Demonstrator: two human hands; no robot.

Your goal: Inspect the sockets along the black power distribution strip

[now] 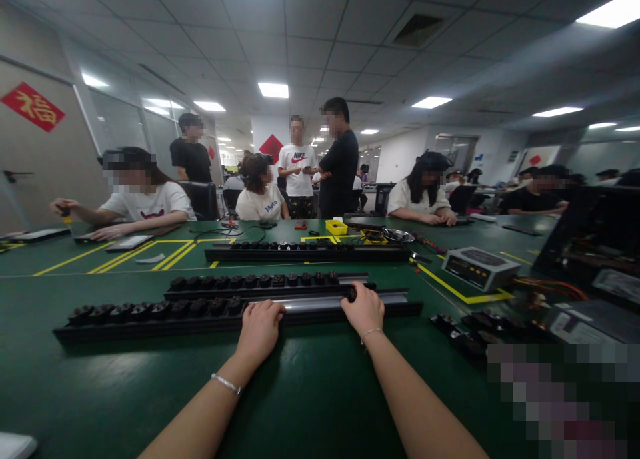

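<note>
A long black rail (150, 319) lies across the green table (310, 392) in front of me, its left half filled with several black socket modules and its right half a bare metal channel. My left hand (260, 329) rests on the rail where the modules end, fingers curled over its edge. My right hand (366, 308) sits further right on the channel, fingers closed round a small black module (353, 292). Two more filled black rails, one (260, 284) just behind and one (310, 251) further back, lie parallel.
Loose black modules (470, 332) lie at the right beside a grey scale (477, 264) and an open black case (595, 246). A yellow box (336, 226) and cables sit further back. Several people sit or stand around the far side of the table.
</note>
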